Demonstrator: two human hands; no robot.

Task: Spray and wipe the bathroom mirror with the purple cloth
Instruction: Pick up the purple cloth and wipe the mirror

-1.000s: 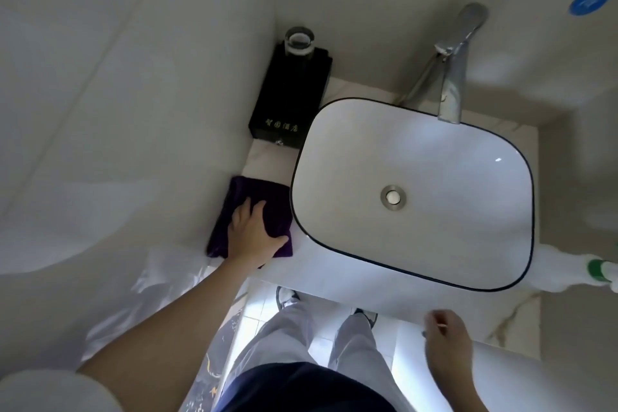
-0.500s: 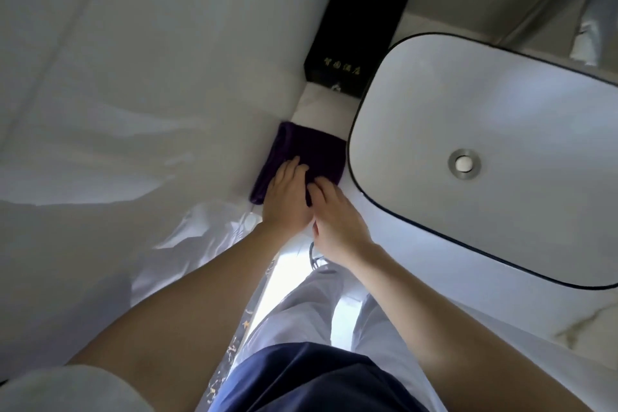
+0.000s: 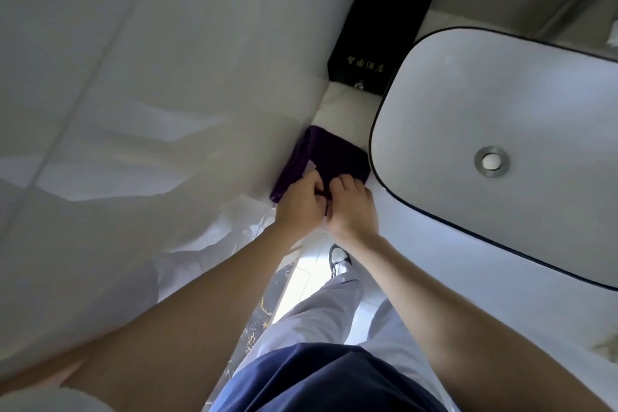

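Now the purple cloth (image 3: 337,152) lies folded on the white bench (image 3: 384,207), in the narrow gap between the wall and the wash basin (image 3: 501,104). Both hands meet at its near edge: the left hand (image 3: 301,202) and the right hand (image 3: 352,207) have their fingers curled and pinch the fabric. I think the risk is a weak hold, so the cloth may unfold or slip off the bench edge. A black box (image 3: 378,27) with a glass on top stands further back, well apart.
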